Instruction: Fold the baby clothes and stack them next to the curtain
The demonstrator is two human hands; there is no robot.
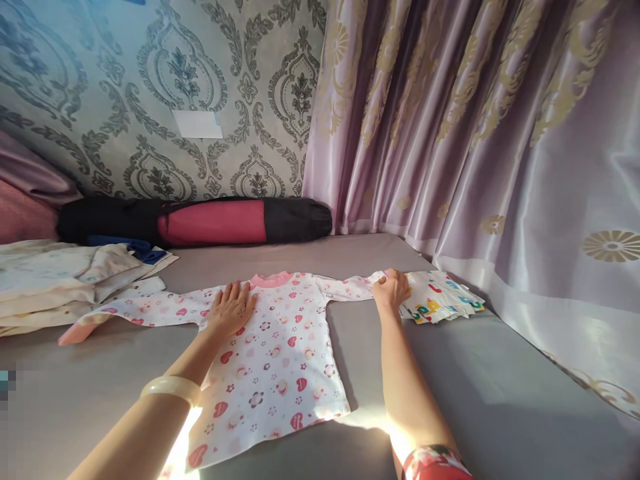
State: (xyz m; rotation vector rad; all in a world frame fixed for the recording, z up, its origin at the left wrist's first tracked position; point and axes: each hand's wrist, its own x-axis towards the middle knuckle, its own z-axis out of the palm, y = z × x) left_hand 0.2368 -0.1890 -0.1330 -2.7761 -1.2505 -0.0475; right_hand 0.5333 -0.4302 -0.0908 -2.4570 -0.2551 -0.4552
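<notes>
Down on the grey sheet, a small white shirt with pink hearts lies flat, its sleeves out to both sides. The left hand, with a pale bangle on the forearm, rests palm down and flattened on the shoulder beside the collar, while the right hand grips the end of the opposite sleeve, next to a folded cloth with a colourful print. Beyond a pile of clothes at the left, a black and red bag lies along the patterned wall beside a purple curtain.
</notes>
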